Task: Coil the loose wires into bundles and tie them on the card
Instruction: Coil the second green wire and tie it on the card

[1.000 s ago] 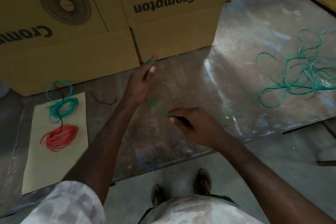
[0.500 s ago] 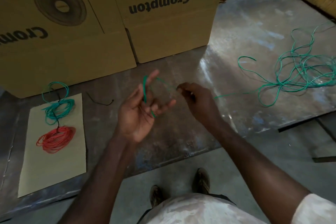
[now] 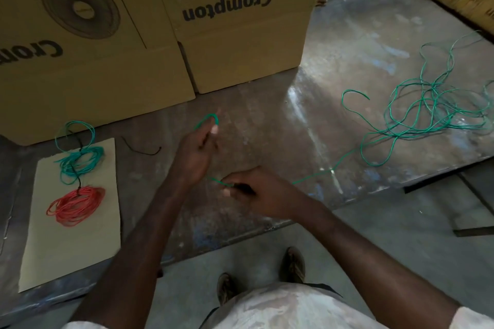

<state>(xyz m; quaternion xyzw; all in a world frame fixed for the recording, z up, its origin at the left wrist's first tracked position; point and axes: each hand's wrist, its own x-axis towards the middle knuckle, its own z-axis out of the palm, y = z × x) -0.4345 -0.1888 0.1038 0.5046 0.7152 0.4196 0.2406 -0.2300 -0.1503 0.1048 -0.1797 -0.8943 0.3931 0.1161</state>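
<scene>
1. Two hands work one loose green wire (image 3: 417, 117) over a worn metal table (image 3: 334, 67); the hands are near each other but not touching.
2. The left hand (image 3: 195, 157) is raised, its fingers extended, with a small loop of the green wire arching over the fingertips (image 3: 213, 129) at about 12 o'clock from the palm. Whether the thumb clamps the wire against the fingers cannot be told, as the hand is blurred.
3. The right hand (image 3: 262, 192) lies at roughly 4 o'clock from the left hand, lower and nearer the table's front edge, its fingers curled and pinching the same wire at its left side.
4. From that pinch a short stretch of wire runs toward the left hand at about 10 o'clock, and the long remainder trails off at 2 o'clock into a loose tangle lying on the table well apart from both hands.
5. At 9 o'clock from the hands lies a pale card (image 3: 80, 243) carrying a green bundle (image 3: 80, 163) above a red bundle (image 3: 76, 204), joined by a dark tie.
6. A short black tie (image 3: 141, 149) lies on the table between the card and the left hand.
7. Cardboard boxes (image 3: 235, 43) printed "Crompton Fans" stand at 12 o'clock along the table's far side.
</scene>
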